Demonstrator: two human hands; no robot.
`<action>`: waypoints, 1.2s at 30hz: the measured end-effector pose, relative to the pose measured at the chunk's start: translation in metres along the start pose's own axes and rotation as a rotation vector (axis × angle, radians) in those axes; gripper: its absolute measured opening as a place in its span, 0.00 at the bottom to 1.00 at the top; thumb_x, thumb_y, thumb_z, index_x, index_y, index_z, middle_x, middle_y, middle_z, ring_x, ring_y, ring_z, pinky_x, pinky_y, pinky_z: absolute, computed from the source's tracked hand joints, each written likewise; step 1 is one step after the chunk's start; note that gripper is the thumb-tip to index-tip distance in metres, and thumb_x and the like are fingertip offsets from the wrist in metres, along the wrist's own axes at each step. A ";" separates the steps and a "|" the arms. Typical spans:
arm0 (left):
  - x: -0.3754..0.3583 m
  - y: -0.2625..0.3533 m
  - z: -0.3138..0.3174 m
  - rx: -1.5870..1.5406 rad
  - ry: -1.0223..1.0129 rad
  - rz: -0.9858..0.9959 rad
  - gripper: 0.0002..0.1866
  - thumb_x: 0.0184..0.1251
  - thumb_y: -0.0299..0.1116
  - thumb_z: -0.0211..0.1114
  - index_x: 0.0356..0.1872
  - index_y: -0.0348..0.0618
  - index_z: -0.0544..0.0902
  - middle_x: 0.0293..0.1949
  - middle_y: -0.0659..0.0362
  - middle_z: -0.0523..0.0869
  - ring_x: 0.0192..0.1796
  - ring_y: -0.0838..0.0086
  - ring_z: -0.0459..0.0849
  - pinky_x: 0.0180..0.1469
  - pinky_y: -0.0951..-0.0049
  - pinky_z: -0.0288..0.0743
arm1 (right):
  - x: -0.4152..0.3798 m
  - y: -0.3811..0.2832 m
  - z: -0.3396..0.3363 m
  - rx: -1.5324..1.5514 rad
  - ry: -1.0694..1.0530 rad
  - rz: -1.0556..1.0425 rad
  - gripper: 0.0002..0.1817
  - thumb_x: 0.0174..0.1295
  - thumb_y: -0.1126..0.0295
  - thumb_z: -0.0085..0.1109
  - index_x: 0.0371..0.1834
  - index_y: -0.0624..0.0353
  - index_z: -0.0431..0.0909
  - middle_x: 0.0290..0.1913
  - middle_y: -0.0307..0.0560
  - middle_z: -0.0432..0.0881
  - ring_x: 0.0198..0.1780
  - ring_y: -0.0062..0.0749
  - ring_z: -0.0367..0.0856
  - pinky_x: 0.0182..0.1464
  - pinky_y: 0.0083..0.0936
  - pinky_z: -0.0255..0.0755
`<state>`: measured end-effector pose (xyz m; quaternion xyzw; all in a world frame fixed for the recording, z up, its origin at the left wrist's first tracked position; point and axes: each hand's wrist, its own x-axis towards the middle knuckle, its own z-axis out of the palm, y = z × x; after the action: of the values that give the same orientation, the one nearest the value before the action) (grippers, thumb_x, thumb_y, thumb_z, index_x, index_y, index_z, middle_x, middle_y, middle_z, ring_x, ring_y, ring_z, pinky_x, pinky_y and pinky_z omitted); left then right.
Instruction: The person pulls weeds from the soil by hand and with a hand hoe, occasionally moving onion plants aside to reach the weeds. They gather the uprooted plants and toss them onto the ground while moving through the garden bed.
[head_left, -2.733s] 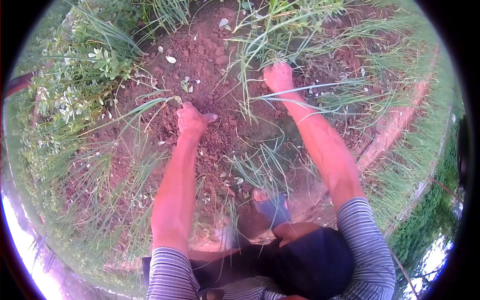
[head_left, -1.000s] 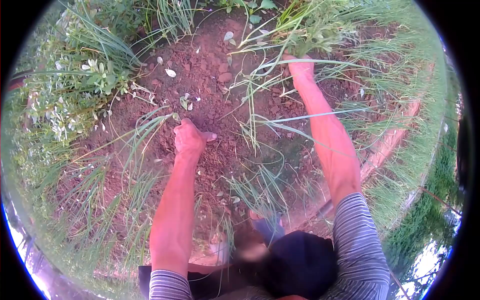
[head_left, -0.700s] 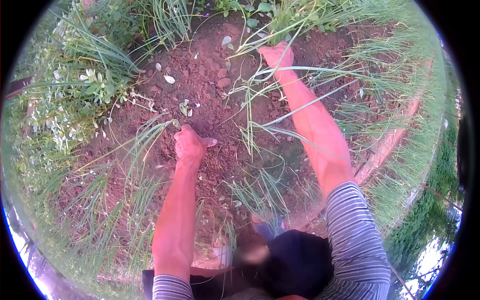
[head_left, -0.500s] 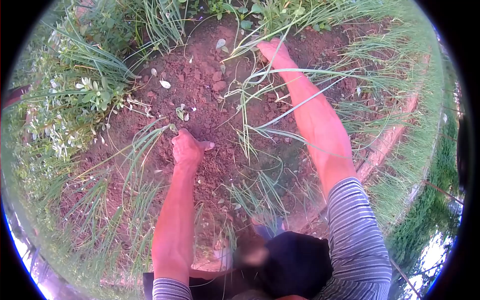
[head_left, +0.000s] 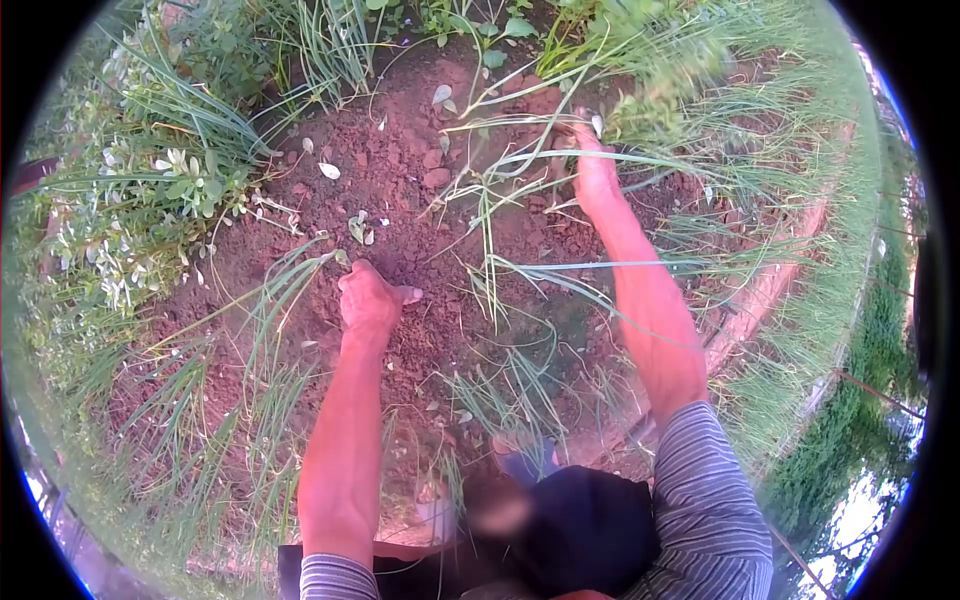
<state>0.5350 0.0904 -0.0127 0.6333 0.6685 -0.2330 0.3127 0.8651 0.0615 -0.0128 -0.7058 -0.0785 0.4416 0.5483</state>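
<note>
My left hand [head_left: 370,298] rests on the reddish soil with its fingers curled under and its thumb sticking out to the right. Whatever those fingers may hold is hidden. Right beside its knuckles lie the long thin leaves of an onion plant [head_left: 285,285]. Farther forward and to the right, my right hand [head_left: 594,170] is closed at the base of a leafy green weed clump [head_left: 655,112], which is smeared by motion. Long onion leaves [head_left: 530,158] cross just left of this hand and over its wrist.
Bushy plants with pale leaves [head_left: 185,180] grow at the left. Loose soil [head_left: 400,190] with scattered pale leaves lies between the hands. More onion plants [head_left: 520,385] stand near the body, and a low earthen edge [head_left: 765,295] runs along the right.
My right hand has moved to the right and slightly back toward the body, and the weed clump now shows beside it. My left hand stays in place on the soil.
</note>
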 end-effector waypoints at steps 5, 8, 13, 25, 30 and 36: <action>0.002 -0.003 0.000 -0.031 -0.045 0.023 0.47 0.37 0.51 0.85 0.55 0.30 0.72 0.52 0.39 0.79 0.54 0.50 0.82 0.55 0.58 0.80 | 0.054 0.000 -0.018 -0.866 0.253 -0.254 0.31 0.60 0.42 0.58 0.46 0.62 0.83 0.47 0.59 0.85 0.50 0.52 0.81 0.52 0.41 0.73; 0.003 -0.001 0.000 -0.023 -0.047 0.017 0.47 0.37 0.50 0.85 0.55 0.30 0.72 0.52 0.38 0.78 0.54 0.50 0.82 0.55 0.58 0.80 | 0.072 -0.008 -0.004 -0.939 0.326 -0.505 0.23 0.60 0.49 0.56 0.36 0.60 0.85 0.40 0.60 0.85 0.45 0.58 0.82 0.52 0.43 0.75; 0.000 0.001 -0.002 -0.041 -0.017 0.001 0.46 0.37 0.49 0.86 0.54 0.29 0.73 0.51 0.39 0.80 0.54 0.49 0.83 0.55 0.57 0.80 | 0.127 -0.001 0.019 -1.263 0.332 -0.740 0.21 0.60 0.52 0.56 0.31 0.61 0.84 0.33 0.59 0.85 0.43 0.53 0.83 0.50 0.42 0.76; -0.003 0.002 -0.002 -0.065 0.040 -0.013 0.44 0.35 0.47 0.86 0.49 0.26 0.76 0.48 0.38 0.83 0.53 0.50 0.83 0.56 0.57 0.78 | 0.086 -0.019 0.028 -0.177 0.038 -0.593 0.14 0.56 0.65 0.71 0.39 0.65 0.85 0.33 0.47 0.87 0.27 0.28 0.86 0.24 0.23 0.77; 0.001 0.004 -0.006 -0.040 -0.029 -0.027 0.46 0.38 0.49 0.85 0.55 0.30 0.71 0.52 0.39 0.79 0.53 0.49 0.83 0.54 0.57 0.80 | 0.092 -0.051 0.032 -0.710 0.178 -0.500 0.22 0.52 0.52 0.74 0.37 0.62 0.85 0.32 0.49 0.84 0.32 0.31 0.83 0.33 0.30 0.76; 0.003 0.004 -0.005 -0.038 -0.099 -0.053 0.47 0.39 0.49 0.85 0.58 0.33 0.69 0.54 0.41 0.76 0.54 0.49 0.83 0.52 0.56 0.81 | 0.142 -0.043 0.082 -1.352 0.034 -0.685 0.16 0.54 0.54 0.66 0.32 0.57 0.85 0.34 0.54 0.86 0.40 0.42 0.86 0.45 0.34 0.80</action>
<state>0.5385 0.0968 -0.0110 0.5969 0.6731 -0.2595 0.3511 0.9075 0.2205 -0.0532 -0.8311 -0.5386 0.0913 0.1039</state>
